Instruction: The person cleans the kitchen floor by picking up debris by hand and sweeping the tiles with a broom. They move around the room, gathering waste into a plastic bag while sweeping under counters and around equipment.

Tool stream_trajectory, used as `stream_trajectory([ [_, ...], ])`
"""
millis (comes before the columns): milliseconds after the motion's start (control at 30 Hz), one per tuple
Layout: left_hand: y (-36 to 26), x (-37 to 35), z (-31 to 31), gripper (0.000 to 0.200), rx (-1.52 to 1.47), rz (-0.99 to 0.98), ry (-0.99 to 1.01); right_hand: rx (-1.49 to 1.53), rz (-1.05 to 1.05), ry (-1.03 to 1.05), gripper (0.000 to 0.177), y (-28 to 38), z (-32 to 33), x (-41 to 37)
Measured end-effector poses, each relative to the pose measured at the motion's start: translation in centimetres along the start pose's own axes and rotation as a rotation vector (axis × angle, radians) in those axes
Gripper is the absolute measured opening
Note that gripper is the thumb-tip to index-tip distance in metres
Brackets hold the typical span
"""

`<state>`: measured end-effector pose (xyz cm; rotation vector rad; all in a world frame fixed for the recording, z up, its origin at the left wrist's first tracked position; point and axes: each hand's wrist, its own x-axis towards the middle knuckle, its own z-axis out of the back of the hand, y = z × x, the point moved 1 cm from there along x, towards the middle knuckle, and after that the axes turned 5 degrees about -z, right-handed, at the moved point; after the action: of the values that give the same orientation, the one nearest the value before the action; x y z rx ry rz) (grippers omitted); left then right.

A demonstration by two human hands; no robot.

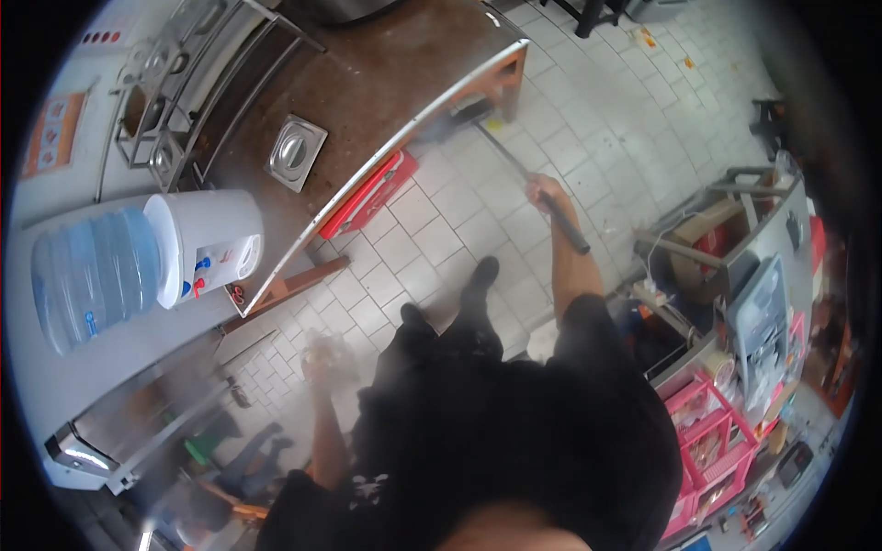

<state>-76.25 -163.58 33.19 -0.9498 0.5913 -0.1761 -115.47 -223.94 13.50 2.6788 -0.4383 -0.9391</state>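
Dark clothing point(514, 441) fills my near view. Right hand point(539, 189) wraps closed around the long handle point(570, 230); its dark head point(472, 112) sits low beside the table point(404, 73). I'd press it flat, using short, even strokes. Left hand point(319, 365) blurs near something pale; its grip I cannot tell.

Blur hides what the left hand point(318, 367) holds.
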Motion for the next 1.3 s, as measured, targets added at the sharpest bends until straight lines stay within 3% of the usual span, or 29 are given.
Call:
stream_trajectory([
  [33, -1.5, 0.0, -0.8, 0.035, 0.000, -0.011, 0.015, -0.043, 0.063, -0.006, 0.015, -1.0, 0.5, -1.7],
  [67, -4.7, -0.9, -2.7, 0.034, -0.327, 0.044, 0.127, -0.099, 0.129, -0.007, 0.015, -1.1, 0.8, -3.0],
  [100, -5.9, -1.8, -3.5, 0.034, -0.490, 0.075, 0.188, 0.171, -0.023, 0.084, 0.015, -2.0, 1.4, -4.8],
  [133, -7.0, -2.7, -4.3, 0.034, -0.648, 0.118, 0.246, 0.139, -0.049, -0.066, 0.016, -2.7, 0.8, -7.7],
  [233, -6.6, -1.4, -5.7, 0.035, -0.729, 0.133, 0.301, 0.092, -0.125, -0.446, 0.021, -2.2, -1.7, -14.6],
  [333, -3.0, 1.8, -6.6, 0.038, -0.767, 0.024, 0.360, 0.031, -0.191, -0.594, 0.010, -1.0, -5.8, -19.4],
  [400, -1.6, 4.3, -7.3, 0.037, -0.278, -0.117, 0.234, -0.198, -0.226, -0.720, 0.031, 0.0, -11.0, -22.7],
  [467, -1.2, 5.8, -8.5, 0.033, -0.139, -0.194, 0.203, -0.195, -0.276, -0.659, 0.053, 1.7, -11.5, -24.8],
  [533, 0.4, 8.3, -9.1, 0.028, 0.012, -0.274, 0.188, -0.272, -0.265, -0.681, 0.048, 2.8, -13.7, -25.6],
  [567, 3.6, 10.4, -9.0, 0.023, -0.259, -0.132, 0.185, -0.393, -0.309, -0.638, 0.050, 2.9, -14.8, -25.3],
  [633, 4.0, 12.5, -10.8, 0.014, 0.183, -0.221, 0.110, -0.615, -0.352, -0.563, 0.051, 3.4, -16.1, -23.8],
  [733, 1.8, 13.1, -12.0, 0.018, 0.076, -0.235, 0.125, -0.692, -0.383, -0.526, 0.035, 2.6, -16.9, -20.0],
  [800, 0.1, 13.2, -13.2, 0.020, -0.027, -0.239, 0.158, -0.830, -0.433, -0.437, 0.034, 2.1, -16.2, -16.9],
  [833, -0.5, 13.6, -13.6, 0.021, -0.071, -0.241, 0.174, -0.826, -0.423, -0.436, 0.034, 1.9, -15.3, -15.0],
  [900, -1.5, 13.6, -15.0, 0.023, -0.151, -0.224, 0.201, -1.312, -0.386, -0.292, 0.031, 1.3, -11.6, -11.3],
  [933, -2.0, 13.6, -15.9, 0.027, -0.226, -0.163, 0.210, -1.304, -0.388, -0.291, 0.031, 2.6, -7.6, -9.1],
  [967, -1.9, 13.9, -15.8, 0.027, -0.205, -0.150, 0.213, -1.827, 0.029, 0.135, 0.026, 4.2, -3.2, -6.9],
  [1000, -0.9, 14.1, -14.8, 0.030, 0.048, -0.106, 0.180, -2.228, 0.523, 0.630, 0.022, 3.8, -0.7, -6.6],
  [1033, -0.4, 14.5, -15.8, 0.032, 0.270, -0.080, 0.141, -2.357, 0.255, 0.594, 0.023, 6.5, -1.2, -7.4],
  [1067, -0.1, 13.8, -16.9, 0.032, 0.269, -0.074, 0.131, -2.466, -0.020, 0.550, 0.023, 9.8, -2.4, -8.4],
  [1133, -0.3, 12.4, -18.0, 0.034, -0.286, -0.186, 0.136, -2.564, -0.251, 0.502, 0.018, 14.9, -1.1, -9.8],
  [1167, -0.9, 11.4, -18.8, 0.034, -0.284, -0.188, 0.127, -2.642, -0.360, 0.415, 0.016, 17.2, -2.1, -10.8],
  [1200, -1.9, 9.8, -19.5, 0.035, -0.481, -0.168, 0.187, -2.717, -0.470, 0.327, 0.014, 19.3, -3.5, -11.9],
  [1233, -2.7, 7.7, -19.6, 0.035, -0.673, -0.144, 0.244, -2.715, -0.462, 0.350, 0.014, 20.3, -4.3, -13.2],
  [1267, -4.7, 5.9, -20.2, 0.035, -0.667, -0.148, 0.232, -2.520, -0.219, 0.027, 0.015, 21.5, -4.9, -14.3],
  [1300, -6.4, 4.5, -20.9, 0.037, -0.435, -0.067, 0.171, -2.405, -0.114, -0.131, 0.016, 21.8, -4.9, -14.4],
])
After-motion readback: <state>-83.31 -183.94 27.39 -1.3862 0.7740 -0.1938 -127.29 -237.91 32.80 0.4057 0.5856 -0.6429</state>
